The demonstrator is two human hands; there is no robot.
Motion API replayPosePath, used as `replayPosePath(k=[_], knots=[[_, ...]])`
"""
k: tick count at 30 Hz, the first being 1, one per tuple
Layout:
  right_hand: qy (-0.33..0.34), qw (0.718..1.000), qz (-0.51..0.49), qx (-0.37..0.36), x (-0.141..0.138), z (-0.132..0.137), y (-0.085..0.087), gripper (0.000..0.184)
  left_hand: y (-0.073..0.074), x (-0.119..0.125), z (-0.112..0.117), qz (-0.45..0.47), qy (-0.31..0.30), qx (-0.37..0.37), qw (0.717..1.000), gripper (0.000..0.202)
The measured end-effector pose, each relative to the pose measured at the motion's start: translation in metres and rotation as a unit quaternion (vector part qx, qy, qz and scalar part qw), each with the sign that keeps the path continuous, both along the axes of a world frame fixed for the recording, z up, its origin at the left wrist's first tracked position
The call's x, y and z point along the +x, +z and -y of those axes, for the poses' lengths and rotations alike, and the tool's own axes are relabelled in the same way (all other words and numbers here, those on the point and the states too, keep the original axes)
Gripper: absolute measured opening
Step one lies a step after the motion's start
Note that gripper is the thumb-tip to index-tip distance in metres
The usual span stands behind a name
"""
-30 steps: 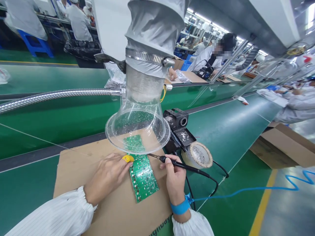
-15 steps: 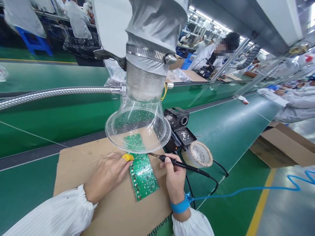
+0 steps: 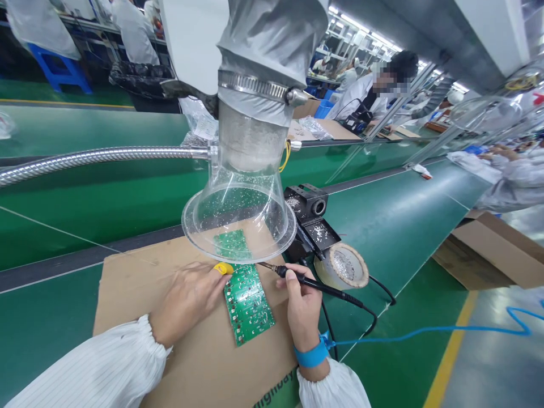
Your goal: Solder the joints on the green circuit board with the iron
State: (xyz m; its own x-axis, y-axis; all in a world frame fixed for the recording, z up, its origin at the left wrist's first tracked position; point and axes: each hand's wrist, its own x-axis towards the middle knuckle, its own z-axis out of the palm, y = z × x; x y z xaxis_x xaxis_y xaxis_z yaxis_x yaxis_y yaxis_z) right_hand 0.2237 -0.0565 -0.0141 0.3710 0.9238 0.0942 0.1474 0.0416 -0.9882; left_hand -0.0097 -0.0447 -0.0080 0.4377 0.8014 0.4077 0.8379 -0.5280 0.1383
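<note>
A green circuit board (image 3: 249, 303) lies on brown cardboard, its far end seen through the clear hood. In my right hand (image 3: 302, 306) is a soldering iron (image 3: 317, 283), held like a pen, with its tip over the board's right edge just below the hood rim. My left hand (image 3: 191, 294) is closed at the board's left edge, a yellow finger cot (image 3: 223, 268) on one finger. Its fingertips pinch a thin solder wire, only faintly visible, that reaches over the board. A blue wrist strap (image 3: 312, 354) circles my right wrist.
A clear fume hood (image 3: 238, 226) hangs low over the board's far part. Right of it stand a black soldering-iron stand (image 3: 312, 212) and a round pot (image 3: 342, 266) holding solder bits. The iron's cable and a blue coiled cord (image 3: 425, 328) run right. A co-worker (image 3: 361, 93) sits opposite.
My left hand has shifted very slightly to the right and up. The iron, my right hand and the board stay almost where they were.
</note>
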Motion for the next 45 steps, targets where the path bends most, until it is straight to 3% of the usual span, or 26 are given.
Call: replayPosePath(k=[26,35,45], knots=[[-0.008,1.000,-0.011,-0.011,0.001,-0.003,-0.004,0.030,0.005,0.006,-0.013,0.014,-0.007,0.016,1.000,0.048],[0.000,1.000,-0.006,-0.021,0.000,-0.003,-0.002,0.028,0.006,0.007,-0.015,0.036,0.006,-0.046,0.998,0.050],[0.000,1.000,-0.010,-0.014,0.000,-0.004,-0.006,0.031,0.004,0.009,-0.018,-0.002,0.008,-0.002,1.000,0.050]])
